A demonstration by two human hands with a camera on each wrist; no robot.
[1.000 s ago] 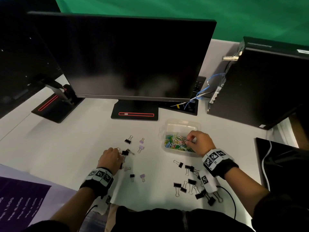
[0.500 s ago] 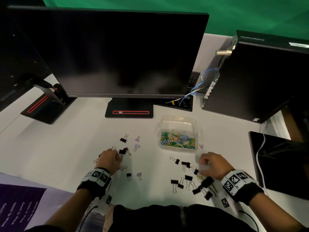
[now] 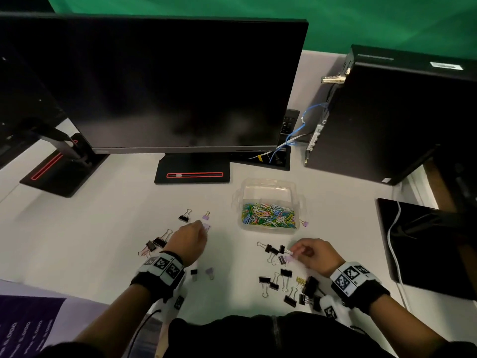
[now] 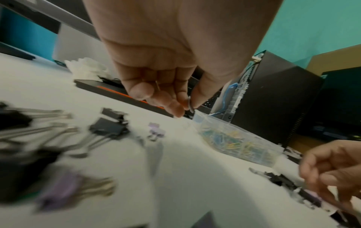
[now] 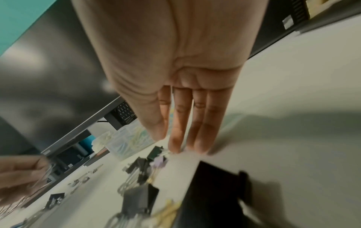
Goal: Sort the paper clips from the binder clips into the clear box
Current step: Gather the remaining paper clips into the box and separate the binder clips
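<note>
The clear box [image 3: 268, 183] sits mid-table, holding several coloured paper clips [image 3: 268, 215]; it also shows in the left wrist view as the clear box [image 4: 240, 145]. Black and lilac binder clips lie in a left group [image 3: 157, 241] and a right group [image 3: 273, 250]. My left hand [image 3: 191, 239] hovers left of the box and pinches a small wire paper clip [image 4: 189, 105] between thumb and fingertips. My right hand [image 3: 309, 254] is low in front of the box, its straight fingers [image 5: 175, 138] touching the table beside the binder clips [image 5: 154, 155].
A large monitor [image 3: 165, 81] on a black stand [image 3: 192, 169] fills the back. A black computer case [image 3: 387, 120] with blue cables stands back right, and a dark pad [image 3: 423, 241] lies right. A second stand [image 3: 59, 174] is at the left, purple paper [image 3: 25, 326] at the front left.
My right hand left the box, came back to the binder clips in front of it and reached left. My left hand rose off the left group and moved right, towards the box.
</note>
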